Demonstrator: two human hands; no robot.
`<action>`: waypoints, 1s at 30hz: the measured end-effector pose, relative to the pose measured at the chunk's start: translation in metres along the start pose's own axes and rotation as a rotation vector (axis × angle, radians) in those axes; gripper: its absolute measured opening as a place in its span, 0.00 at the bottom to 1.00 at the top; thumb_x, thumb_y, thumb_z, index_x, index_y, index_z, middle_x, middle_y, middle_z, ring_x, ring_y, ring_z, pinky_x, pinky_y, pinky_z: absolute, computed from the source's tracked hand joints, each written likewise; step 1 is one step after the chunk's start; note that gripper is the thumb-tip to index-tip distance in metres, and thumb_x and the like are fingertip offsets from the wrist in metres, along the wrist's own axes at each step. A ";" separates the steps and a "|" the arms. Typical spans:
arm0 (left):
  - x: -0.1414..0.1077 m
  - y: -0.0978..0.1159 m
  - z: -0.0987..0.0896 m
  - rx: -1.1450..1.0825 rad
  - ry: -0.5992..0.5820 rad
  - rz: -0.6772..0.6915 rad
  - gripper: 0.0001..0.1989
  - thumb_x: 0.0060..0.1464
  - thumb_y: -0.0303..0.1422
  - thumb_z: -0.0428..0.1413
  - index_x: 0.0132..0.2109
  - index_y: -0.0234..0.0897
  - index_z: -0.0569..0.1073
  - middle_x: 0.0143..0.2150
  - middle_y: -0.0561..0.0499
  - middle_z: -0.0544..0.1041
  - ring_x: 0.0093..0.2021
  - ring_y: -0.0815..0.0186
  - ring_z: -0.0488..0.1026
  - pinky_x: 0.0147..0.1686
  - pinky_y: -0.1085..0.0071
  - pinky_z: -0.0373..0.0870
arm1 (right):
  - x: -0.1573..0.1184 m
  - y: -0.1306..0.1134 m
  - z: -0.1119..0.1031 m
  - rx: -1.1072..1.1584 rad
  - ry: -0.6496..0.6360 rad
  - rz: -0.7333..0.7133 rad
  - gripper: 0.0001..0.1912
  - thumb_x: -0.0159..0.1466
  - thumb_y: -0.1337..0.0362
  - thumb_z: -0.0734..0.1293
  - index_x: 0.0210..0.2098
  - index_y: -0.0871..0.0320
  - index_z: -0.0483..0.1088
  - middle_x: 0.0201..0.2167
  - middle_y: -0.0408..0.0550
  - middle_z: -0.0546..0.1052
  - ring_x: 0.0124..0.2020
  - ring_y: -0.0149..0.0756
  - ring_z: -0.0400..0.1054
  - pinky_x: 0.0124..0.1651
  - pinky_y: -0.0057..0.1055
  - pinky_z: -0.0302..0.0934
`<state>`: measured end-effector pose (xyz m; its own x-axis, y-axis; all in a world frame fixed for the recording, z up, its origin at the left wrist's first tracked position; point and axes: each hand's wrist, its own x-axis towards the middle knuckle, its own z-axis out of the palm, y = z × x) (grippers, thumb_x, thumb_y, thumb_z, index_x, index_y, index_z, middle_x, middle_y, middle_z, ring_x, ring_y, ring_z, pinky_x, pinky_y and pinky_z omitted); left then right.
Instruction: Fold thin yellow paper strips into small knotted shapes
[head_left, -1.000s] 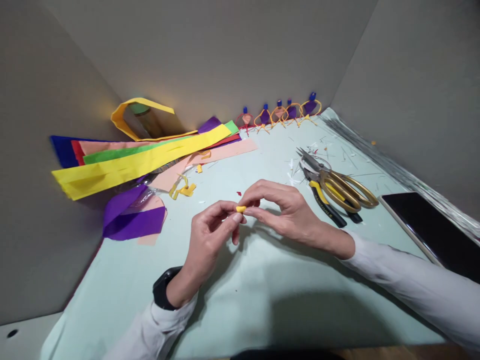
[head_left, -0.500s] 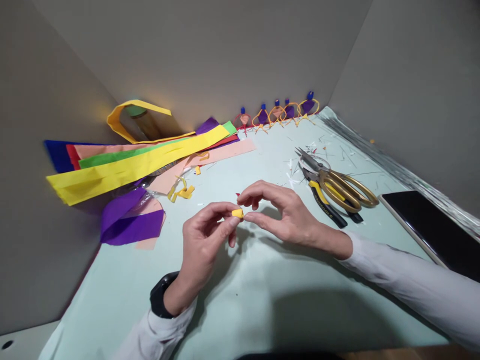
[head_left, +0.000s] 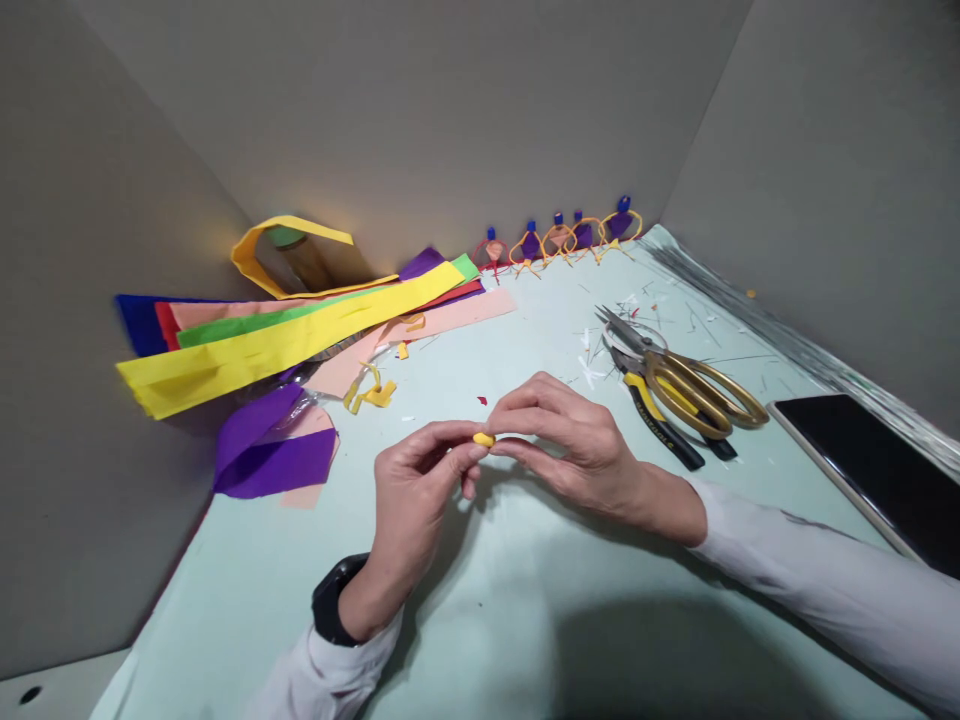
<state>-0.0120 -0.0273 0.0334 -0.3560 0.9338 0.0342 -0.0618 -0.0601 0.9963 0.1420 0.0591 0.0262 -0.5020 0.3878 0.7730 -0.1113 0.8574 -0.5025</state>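
Over the middle of the table I hold a small yellow rolled piece (head_left: 484, 440), perhaps paper or felt. My left hand (head_left: 420, 490) pinches its left end between thumb and forefinger. From the other side, my right hand (head_left: 577, 440) closes its thumb and fingertips on the right end. Just beyond my fingers lies a tiny red scrap (head_left: 482, 400). Yellow offcuts (head_left: 379, 393) lie farther to the left.
Coloured strips (head_left: 292, 340) and a purple strip (head_left: 277, 465) lie left. Several small wire-like figures (head_left: 530, 245) lean against the back wall. Golden-handled scissors (head_left: 686, 385) overlap pliers (head_left: 660, 425) at right, near a phone (head_left: 862, 460) and thin wires (head_left: 780, 340).
My right fingertips have come together onto the yellow piece, where before they were parted beside it. The piece looks narrower now. The whole view has shifted slightly.
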 end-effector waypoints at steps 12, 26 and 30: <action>0.009 -0.003 -0.002 -0.090 -0.081 -0.159 0.02 0.48 0.28 0.65 0.32 0.34 0.80 0.20 0.55 0.75 0.18 0.76 0.67 0.21 0.79 0.65 | 0.003 0.003 -0.003 0.076 -0.129 0.179 0.02 0.65 0.68 0.68 0.38 0.59 0.71 0.33 0.48 0.74 0.34 0.33 0.65 0.39 0.32 0.63; 0.007 0.002 0.000 -0.193 -0.243 -0.151 0.06 0.55 0.33 0.61 0.36 0.34 0.76 0.27 0.53 0.76 0.20 0.73 0.70 0.19 0.78 0.66 | -0.002 0.006 0.001 0.018 -0.101 0.053 0.04 0.66 0.70 0.64 0.41 0.61 0.69 0.35 0.50 0.73 0.37 0.35 0.66 0.40 0.33 0.65; 0.008 0.003 -0.002 -0.209 -0.224 -0.196 0.06 0.53 0.33 0.62 0.36 0.34 0.75 0.26 0.54 0.74 0.21 0.74 0.68 0.19 0.79 0.66 | 0.004 -0.001 -0.002 -0.068 -0.147 0.010 0.07 0.66 0.71 0.62 0.43 0.61 0.68 0.37 0.53 0.74 0.41 0.39 0.67 0.43 0.37 0.66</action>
<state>-0.0170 -0.0205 0.0366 -0.1071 0.9874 -0.1162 -0.3059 0.0785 0.9488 0.1423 0.0604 0.0302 -0.6236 0.3470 0.7005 -0.0495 0.8768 -0.4784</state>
